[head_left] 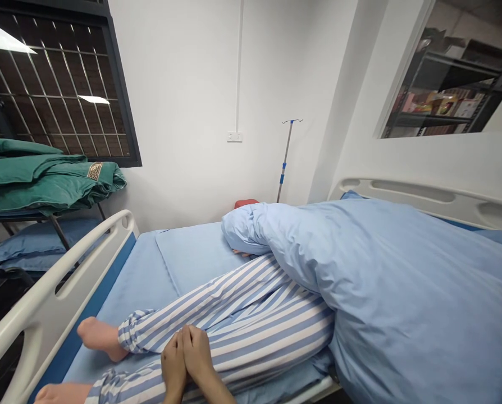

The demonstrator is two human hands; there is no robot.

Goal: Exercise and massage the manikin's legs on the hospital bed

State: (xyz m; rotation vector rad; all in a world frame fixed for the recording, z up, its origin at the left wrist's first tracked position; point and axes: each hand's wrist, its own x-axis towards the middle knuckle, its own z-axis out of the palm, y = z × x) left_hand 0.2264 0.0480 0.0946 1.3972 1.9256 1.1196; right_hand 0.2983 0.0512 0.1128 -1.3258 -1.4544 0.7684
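My left hand (pixel 173 365) and my right hand (pixel 199 352) lie side by side, touching, on the lower leg of a person in blue-and-white striped pyjama trousers (pixel 242 303). Both hands look flat, fingers stretched out and held together, with nothing in them. The person lies on a hospital bed with a light blue sheet (pixel 150 275). A light blue duvet (pixel 402 292) covers the body from the thighs up. One bare foot (pixel 99 336) rests near the rail. The other foot (pixel 59 393) is at the bottom edge.
A white side rail (pixel 57 269) runs along the bed's left side, and a white bed-end board (pixel 423 196) stands at the right. An IV pole (pixel 285 160) stands by the wall. Folded green blankets (pixel 44 179) lie on a rack at the left under a barred window.
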